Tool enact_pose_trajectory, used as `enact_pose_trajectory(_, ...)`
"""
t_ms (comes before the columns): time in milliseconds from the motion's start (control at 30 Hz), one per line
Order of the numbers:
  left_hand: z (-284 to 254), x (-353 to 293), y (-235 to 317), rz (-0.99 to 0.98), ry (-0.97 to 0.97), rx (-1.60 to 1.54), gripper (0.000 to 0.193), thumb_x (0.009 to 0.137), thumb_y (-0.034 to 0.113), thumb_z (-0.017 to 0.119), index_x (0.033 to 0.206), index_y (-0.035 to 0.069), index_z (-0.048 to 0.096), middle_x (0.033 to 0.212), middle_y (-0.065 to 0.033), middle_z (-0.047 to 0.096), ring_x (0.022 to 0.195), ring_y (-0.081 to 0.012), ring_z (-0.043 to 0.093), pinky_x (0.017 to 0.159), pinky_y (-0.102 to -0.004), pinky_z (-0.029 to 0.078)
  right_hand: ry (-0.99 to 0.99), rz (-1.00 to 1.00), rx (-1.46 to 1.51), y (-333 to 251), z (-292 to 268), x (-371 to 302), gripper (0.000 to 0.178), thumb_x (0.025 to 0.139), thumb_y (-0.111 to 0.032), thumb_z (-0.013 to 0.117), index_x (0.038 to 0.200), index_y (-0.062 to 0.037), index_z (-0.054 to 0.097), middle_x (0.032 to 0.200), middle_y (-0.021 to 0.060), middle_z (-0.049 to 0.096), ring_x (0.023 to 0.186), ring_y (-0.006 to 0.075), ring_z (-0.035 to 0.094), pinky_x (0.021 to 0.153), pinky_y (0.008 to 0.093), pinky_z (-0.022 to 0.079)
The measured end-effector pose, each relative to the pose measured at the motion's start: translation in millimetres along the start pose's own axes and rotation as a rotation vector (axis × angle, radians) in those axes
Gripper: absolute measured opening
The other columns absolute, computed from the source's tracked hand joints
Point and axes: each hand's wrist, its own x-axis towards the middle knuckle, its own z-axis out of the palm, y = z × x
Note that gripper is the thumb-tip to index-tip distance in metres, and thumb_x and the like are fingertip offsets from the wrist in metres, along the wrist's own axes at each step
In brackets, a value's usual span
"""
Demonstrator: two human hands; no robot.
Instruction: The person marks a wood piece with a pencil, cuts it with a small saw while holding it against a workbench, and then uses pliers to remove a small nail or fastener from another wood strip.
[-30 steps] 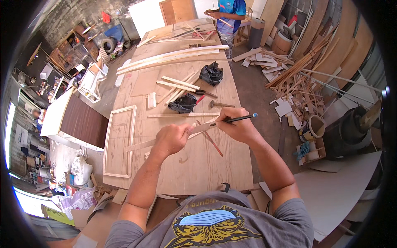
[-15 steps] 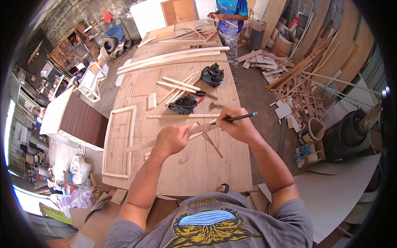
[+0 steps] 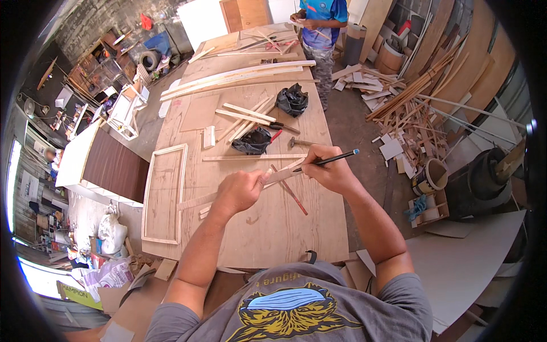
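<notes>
Standing far L: white cabinet (image 3: 117, 165), w/ dk brown woodgrain panel shown on its R; white sack (image 3: 111, 232) seen nearer the camera.
Table, L edge: rectangular lt-wood frame (image 3: 184, 171) laid flat on plywood-topped table (image 3: 273, 242).
Held pc: pale wood strip (image 3: 196, 201), held up over near half of table btwn both hands, slanted from low L to upper R; L end is seen near frame's R rail, contact can't be told.
Block: small pale block (image 3: 209, 137), set beyond strip, R of frame.
L hand: left hand (image 3: 239, 191) clenched round strip, approx. mid-length, thumb laid along top.
Mid table: black plastic bag (image 3: 252, 141) w/ crossed lt sticks (image 3: 245, 114) just beyond; long pale battens (image 3: 239, 76) laid across table farther back.
R of mid: reddish-brown stick (image 3: 293, 196) lying partly under strip; 2nd black bag (image 3: 292, 101) farther off; hammer (image 3: 305, 143) laid near R hand.
R hand: right hand (image 3: 329, 171) closed on black pencil (image 3: 340, 158), blue end pointed up R, tip brought to strip's R part; tip contact can't be told.
Far end, R side: co-worker (image 3: 322, 23) in blue top, thin pc held in hands.
Floor R: offcuts (image 3: 407, 142) heaped; bucket (image 3: 431, 175) and black bin (image 3: 478, 179) placed nearer.
</notes>
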Motion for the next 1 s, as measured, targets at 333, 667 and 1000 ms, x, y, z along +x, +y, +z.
enact_pose_trajectory(333,0.8,-1.9,3.9,-0.044,-0.015,0.015,0.041,0.103,0.043,0.047,0.092,0.010,0.069,0.077,-0.0215,0.068,0.078,-0.0452,0.067,0.068,-0.0551,0.051,-0.007,0.012,0.024,8.1,5.5,-0.4,0.007,0.078,0.003,0.070,0.076,0.0033,0.063,0.070,0.0094,0.067,0.067,0.0126,0.062,0.059,0.0302,0.048)
enact_pose_trajectory(667,1.3,-3.6,1.0,-0.041,-0.030,0.068,0.038,0.104,0.042,0.047,0.095,0.013,0.070,0.078,-0.0199,0.070,0.077,-0.0435,0.068,0.069,-0.0546,0.052,-0.013,0.042,0.097,16.6,11.5,0.7,0.005,0.079,0.003,0.068,0.077,0.0031,0.064,0.068,0.0079,0.065,0.066,0.0101,0.060,0.058,0.0294,0.046)
enact_pose_trajectory(1000,3.4,-7.5,-4.5,-0.042,0.023,0.046,0.039,0.102,0.041,0.050,0.089,0.009,0.069,0.075,-0.0219,0.067,0.075,-0.0455,0.066,0.067,-0.0555,0.050,-0.029,0.079,0.197,17.1,16.0,2.7,0.003,0.080,0.003,0.067,0.079,0.0035,0.064,0.069,0.0059,0.065,0.064,0.0094,0.061,0.056,0.0277,0.046)
